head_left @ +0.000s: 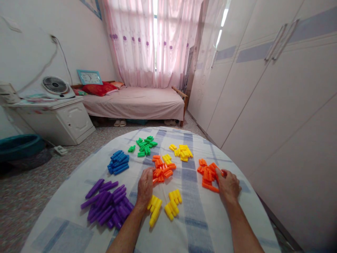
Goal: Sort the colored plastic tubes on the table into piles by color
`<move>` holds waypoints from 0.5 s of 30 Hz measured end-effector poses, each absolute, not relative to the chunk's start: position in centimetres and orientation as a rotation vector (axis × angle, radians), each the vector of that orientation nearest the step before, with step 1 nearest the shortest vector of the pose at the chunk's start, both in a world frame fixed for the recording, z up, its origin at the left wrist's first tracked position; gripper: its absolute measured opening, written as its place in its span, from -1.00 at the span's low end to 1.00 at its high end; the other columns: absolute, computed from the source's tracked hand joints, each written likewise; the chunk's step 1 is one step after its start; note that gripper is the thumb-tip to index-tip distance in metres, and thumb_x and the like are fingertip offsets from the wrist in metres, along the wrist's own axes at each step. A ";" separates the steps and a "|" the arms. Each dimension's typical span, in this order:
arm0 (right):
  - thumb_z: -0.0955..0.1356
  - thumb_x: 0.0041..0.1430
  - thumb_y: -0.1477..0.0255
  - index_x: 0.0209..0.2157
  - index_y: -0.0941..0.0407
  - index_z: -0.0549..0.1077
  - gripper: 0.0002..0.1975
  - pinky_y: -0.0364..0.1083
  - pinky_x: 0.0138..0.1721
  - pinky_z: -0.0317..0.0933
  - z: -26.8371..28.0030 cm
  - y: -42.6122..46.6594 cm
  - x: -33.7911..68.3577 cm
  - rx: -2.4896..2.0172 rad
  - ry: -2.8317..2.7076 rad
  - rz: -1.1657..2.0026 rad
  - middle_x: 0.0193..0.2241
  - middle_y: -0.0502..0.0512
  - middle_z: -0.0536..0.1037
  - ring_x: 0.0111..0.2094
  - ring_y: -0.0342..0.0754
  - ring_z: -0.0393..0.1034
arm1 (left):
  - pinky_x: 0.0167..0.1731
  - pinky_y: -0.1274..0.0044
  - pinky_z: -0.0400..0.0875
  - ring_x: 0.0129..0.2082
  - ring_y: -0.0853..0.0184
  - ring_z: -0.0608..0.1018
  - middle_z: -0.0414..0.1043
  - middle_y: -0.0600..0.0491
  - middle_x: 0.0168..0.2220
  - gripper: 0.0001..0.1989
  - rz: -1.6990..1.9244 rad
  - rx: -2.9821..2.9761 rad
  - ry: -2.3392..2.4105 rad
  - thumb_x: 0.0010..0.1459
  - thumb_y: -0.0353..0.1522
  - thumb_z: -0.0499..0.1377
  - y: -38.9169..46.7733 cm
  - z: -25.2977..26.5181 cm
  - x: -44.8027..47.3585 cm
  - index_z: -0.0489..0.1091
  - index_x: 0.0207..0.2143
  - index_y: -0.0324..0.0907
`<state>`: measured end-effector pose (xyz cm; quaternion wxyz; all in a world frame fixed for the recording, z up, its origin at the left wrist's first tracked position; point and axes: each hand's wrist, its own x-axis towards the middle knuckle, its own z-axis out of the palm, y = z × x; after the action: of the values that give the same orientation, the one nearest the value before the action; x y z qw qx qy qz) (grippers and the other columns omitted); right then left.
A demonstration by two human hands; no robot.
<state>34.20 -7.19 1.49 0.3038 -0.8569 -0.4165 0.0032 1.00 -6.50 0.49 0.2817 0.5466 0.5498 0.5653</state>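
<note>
My left hand [145,186] rests against the left side of the middle pile of orange plastic building pieces [162,171], fingers curled and tips partly hidden. At the right, my right hand [229,184] has its thumb and fingers closed on an orange piece at the edge of a second orange pile [206,170]. Close to my left wrist lies a joined yellow cluster [155,209], with another yellow cluster [173,203] beside it. Purple pieces [109,205] are heaped left of my left forearm.
Blue pieces [118,162], green pieces [145,145] and yellow pieces [183,153] form piles farther back on the round table's checked cloth [196,225]. Beyond the table stands a bed [142,102]. White wardrobes [252,95] line the right; a fan [55,85] sits on a cabinet at left.
</note>
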 end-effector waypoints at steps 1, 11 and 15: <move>0.14 0.14 0.01 -0.11 0.13 0.46 -0.44 0.18 -0.14 0.13 1.3 -7.2 34.3 -2.276 -1.105 0.014 -0.12 0.34 0.45 -0.10 0.26 0.29 | -0.03 0.35 0.35 -0.14 0.23 0.47 0.46 -0.04 -0.20 -0.60 1.510 1.463 1.476 0.23 -0.15 -0.08 -6.5 0.5 1.0 0.44 -0.27 -0.19; 0.21 0.15 0.24 -0.15 0.15 0.43 -0.64 0.09 0.05 0.11 3.8 -6.6 27.8 -1.622 -1.569 -0.026 -0.14 0.23 0.47 -0.06 0.10 0.29 | -0.12 0.40 0.42 -0.16 0.27 0.49 0.45 -0.02 -0.20 -0.60 1.482 1.407 1.469 0.25 -0.16 -0.10 -6.6 0.5 1.3 0.43 -0.23 -0.20; 0.27 0.14 0.36 -0.06 0.06 0.40 -0.69 0.02 0.08 0.12 4.0 -7.1 22.3 -1.424 -1.898 0.323 -0.06 0.13 0.44 0.01 0.02 0.28 | -0.27 0.43 0.48 -0.21 0.27 0.51 0.46 -0.04 -0.16 -0.57 1.410 1.335 1.446 0.25 -0.13 -0.12 -6.8 0.5 1.4 0.41 -0.16 -0.18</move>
<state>22.32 -7.11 4.02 0.3648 -0.5538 -0.7379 0.1255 1.37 -6.75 0.55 0.3526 0.5159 0.5589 0.5451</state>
